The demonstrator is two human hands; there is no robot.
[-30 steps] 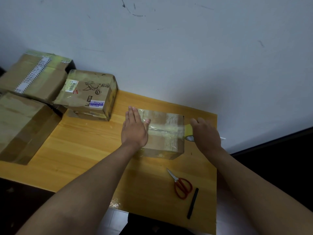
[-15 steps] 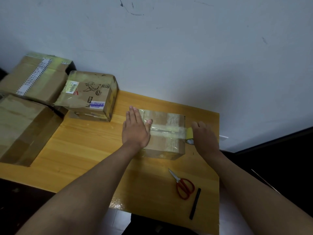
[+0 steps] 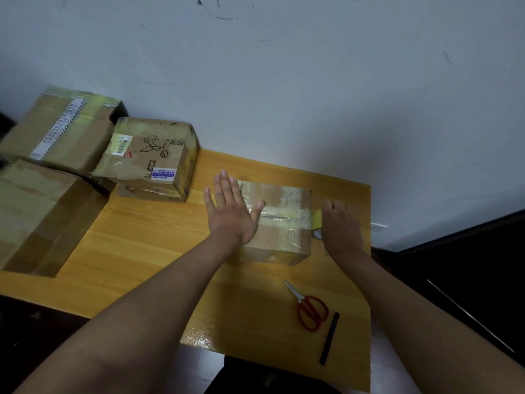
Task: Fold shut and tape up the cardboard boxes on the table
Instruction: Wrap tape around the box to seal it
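A small cardboard box (image 3: 284, 234) lies shut on the wooden table (image 3: 142, 251), with a strip of clear tape across its top. My left hand (image 3: 230, 214) presses flat on the box's left part, fingers straight. My right hand (image 3: 341, 228) is at the box's right side and grips a yellowish tape roll (image 3: 317, 220), mostly hidden behind the hand. The tape runs from the roll onto the box top.
Red-handled scissors (image 3: 309, 308) and a black pen (image 3: 329, 338) lie near the table's front right. Three larger taped boxes stand at the left: one printed (image 3: 150, 157), one behind it (image 3: 59, 129), one at the front (image 3: 34, 214). A white wall is close behind.
My right hand has drawn the tape roll down over the box's right edge. The left hand stays flat on the box.
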